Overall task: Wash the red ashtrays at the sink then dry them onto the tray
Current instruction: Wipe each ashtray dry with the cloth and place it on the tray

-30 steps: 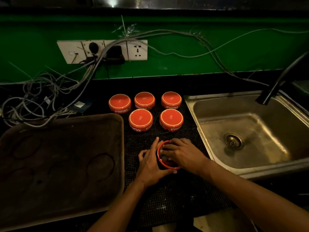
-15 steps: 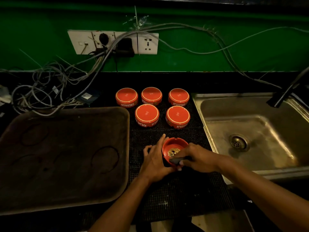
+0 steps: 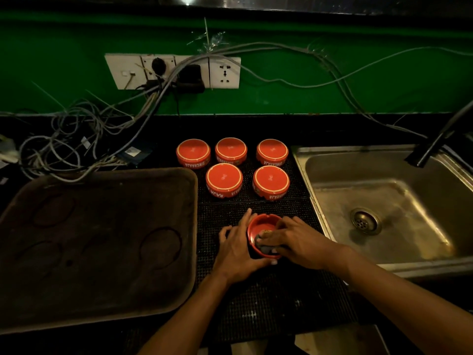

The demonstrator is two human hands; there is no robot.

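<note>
Your upright ashtray (image 3: 263, 235) sits mouth-up on the black mat (image 3: 268, 298), just left of the sink (image 3: 384, 201) and in front of the five upturned ashtrays (image 3: 231, 170). It's round, so there's no long axis to line up; what counts is that the sink lies straight to its right, w/ only the steel rim between them.

Left hand (image 3: 236, 249) cups the ashtray's left wall from outside, thumb curled under the near edge, fingers up along the far side, so that grip is clamped on the rim. Right hand (image 3: 294, 243) comes over the right rim, fingertips pinched together on a small dark thing (image 3: 265, 248) inside the bowl (cloth or sponge, too dim to tell). So the ashtray lies between your two grips: right of the left one, under and left of the right one.

Right hand is nearer the sink, and the tap (image 3: 440, 139) hangs over its far right corner. My guess is you carry it rightward. The tray (image 3: 97, 242) lies left of the sink, beyond the mat, nothing on it yet.
</note>
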